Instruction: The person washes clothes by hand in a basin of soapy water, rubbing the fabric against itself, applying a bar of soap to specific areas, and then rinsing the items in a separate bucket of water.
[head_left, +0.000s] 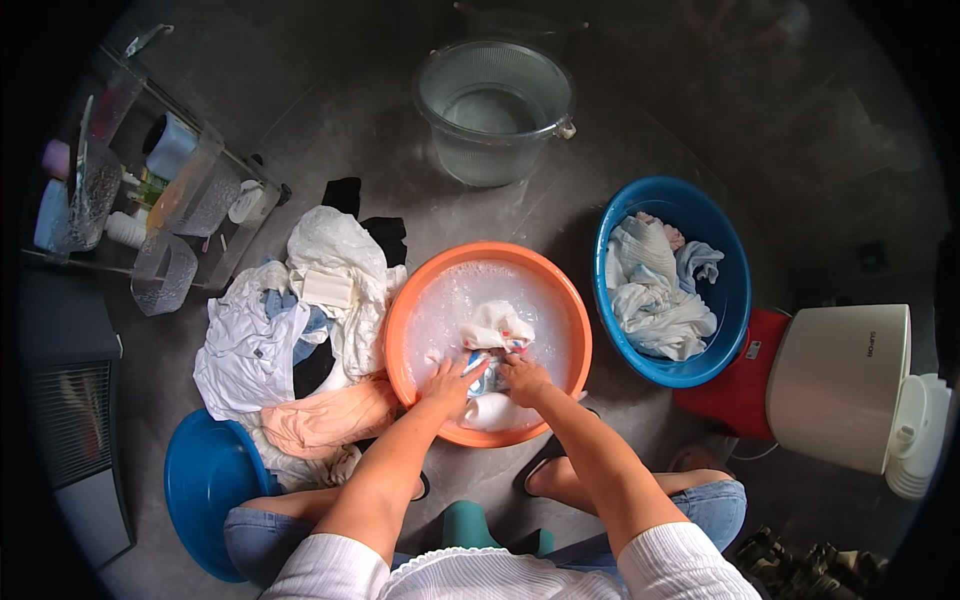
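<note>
An orange plastic basin (397, 360) of sudsy water stands on the floor before me. In it lies a wet white garment (496, 324) with a red and blue print, partly above the foam. My left hand (451, 386) rests on the left side of the garment, fingers spread. On the opposite side, my right hand (525, 379) touches the cloth with its fingers apart. A puffed white part of the cloth (491, 412) bulges up between my wrists, near the basin's front rim.
Left of the basin lies a laundry pile (251, 337), topped by a cream-coloured block (328, 289). A blue basin (217, 487) stands below it. Rightward, another blue basin (735, 300) holds wet clothes (660, 300), beside a red-and-white Supor appliance (832, 382). A clear bucket (480, 161) stands ahead; a shelf rack (172, 101) left.
</note>
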